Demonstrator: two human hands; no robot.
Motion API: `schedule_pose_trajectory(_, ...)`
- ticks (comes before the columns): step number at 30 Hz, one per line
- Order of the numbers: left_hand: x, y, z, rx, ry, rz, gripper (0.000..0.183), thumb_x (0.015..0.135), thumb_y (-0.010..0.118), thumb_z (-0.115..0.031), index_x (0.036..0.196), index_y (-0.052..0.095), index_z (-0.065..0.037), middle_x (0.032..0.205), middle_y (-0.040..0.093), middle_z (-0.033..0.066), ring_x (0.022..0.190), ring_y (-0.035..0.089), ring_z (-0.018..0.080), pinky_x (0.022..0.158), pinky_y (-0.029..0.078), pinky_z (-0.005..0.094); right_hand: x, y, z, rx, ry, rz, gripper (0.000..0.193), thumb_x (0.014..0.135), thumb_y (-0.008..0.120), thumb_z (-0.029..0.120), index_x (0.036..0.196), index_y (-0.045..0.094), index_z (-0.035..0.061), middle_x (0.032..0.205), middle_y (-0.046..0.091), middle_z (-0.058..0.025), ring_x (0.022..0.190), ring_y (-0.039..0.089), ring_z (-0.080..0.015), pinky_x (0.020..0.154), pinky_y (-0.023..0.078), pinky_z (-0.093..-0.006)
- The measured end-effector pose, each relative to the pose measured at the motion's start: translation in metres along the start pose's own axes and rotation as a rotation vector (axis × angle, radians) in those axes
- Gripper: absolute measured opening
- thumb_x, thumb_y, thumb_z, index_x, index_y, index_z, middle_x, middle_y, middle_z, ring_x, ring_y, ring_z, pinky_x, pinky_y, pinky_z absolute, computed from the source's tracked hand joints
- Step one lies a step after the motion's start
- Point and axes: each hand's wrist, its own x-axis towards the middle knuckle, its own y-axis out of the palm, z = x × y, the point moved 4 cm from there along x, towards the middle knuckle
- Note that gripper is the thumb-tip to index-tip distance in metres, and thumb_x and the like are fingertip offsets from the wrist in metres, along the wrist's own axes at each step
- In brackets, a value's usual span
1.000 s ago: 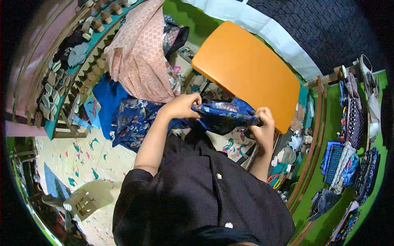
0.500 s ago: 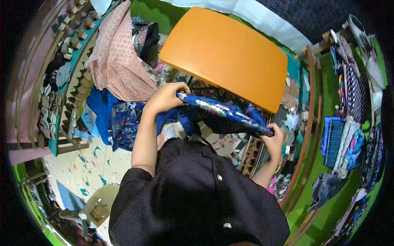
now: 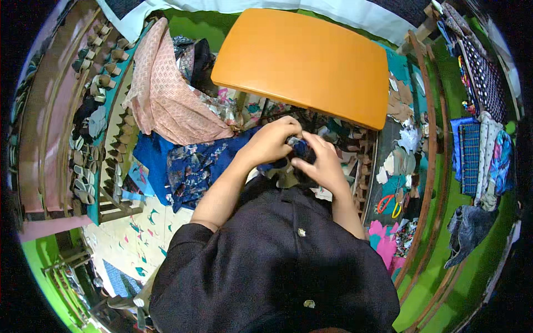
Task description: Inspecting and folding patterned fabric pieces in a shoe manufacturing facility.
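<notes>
The step in hand appeared to be gathering fabric: a dark blue patterned cloth [image 3: 300, 146] was bunched between the 2 hands, just short of the near edge of the orange worktop [image 3: 302, 61]. The left hand [image 3: 271, 142] had its grip curled over 1 side; the right hand [image 3: 325, 166] grasped the other between thumb and fingers. Blue floral fabric [image 3: 194, 166] lay to the left, beside the pink cloth [image 3: 175, 114]. The next move seemed to call for keeping the folds together while 1 grip shifted.
</notes>
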Motion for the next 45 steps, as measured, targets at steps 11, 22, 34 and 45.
schedule_pose_trajectory(11, -0.009, -0.006, 0.026, -0.068, -0.059, 0.112, 0.031, 0.067, 0.068, -0.016, 0.092, 0.058, -0.001, 0.087, 0.060, 0.0161, 0.079, 0.058, 0.0283, 0.070, 0.044, 0.0335, 0.005, -0.033, 0.000, -0.026, 0.044, -0.099, 0.016, 0.063, 0.058, 0.008, 0.078, 0.056, 0.0057, 0.079, 0.058, -0.0100, 0.076, 0.055, -0.0301, 0.069, 0.041, -0.0348)
schedule_pose_trajectory(22, -0.010, -0.027, 0.010, -0.317, -0.079, -0.077, 0.026, 0.074, 0.056, -0.003, 0.100, 0.056, 0.002, 0.094, 0.061, 0.0115, 0.089, 0.056, 0.0168, 0.080, 0.043, 0.0278, -0.006, -0.051, 0.002, 0.699, 0.122, -0.038, 0.039, 0.063, 0.073, 0.005, 0.088, 0.043, 0.0059, 0.073, 0.048, 0.0014, 0.069, 0.048, -0.0078, 0.062, 0.038, -0.0213)
schedule_pose_trajectory(34, 0.009, -0.003, -0.013, -0.487, -0.136, 0.022, 0.022, 0.078, 0.063, -0.021, 0.084, 0.059, 0.000, 0.068, 0.055, 0.0007, 0.061, 0.049, 0.0059, 0.057, 0.043, 0.0229, -0.012, -0.065, -0.010, 1.130, 0.043, -0.253, 0.021, 0.077, 0.045, 0.001, 0.094, 0.057, -0.0033, 0.097, 0.060, -0.0128, 0.091, 0.056, -0.0211, 0.087, 0.039, -0.0312)
schedule_pose_trajectory(45, 0.017, 0.013, -0.035, -0.229, -0.033, -0.042, 0.024, 0.065, 0.062, -0.005, 0.082, 0.046, -0.002, 0.064, 0.051, 0.0090, 0.059, 0.051, 0.0169, 0.056, 0.041, 0.0284, -0.001, -0.042, 0.003, 0.026, 0.317, 0.300, 0.021, 0.067, 0.063, 0.021, 0.086, 0.062, 0.0096, 0.071, 0.059, -0.0119, 0.068, 0.058, -0.0281, 0.069, 0.038, -0.0347)
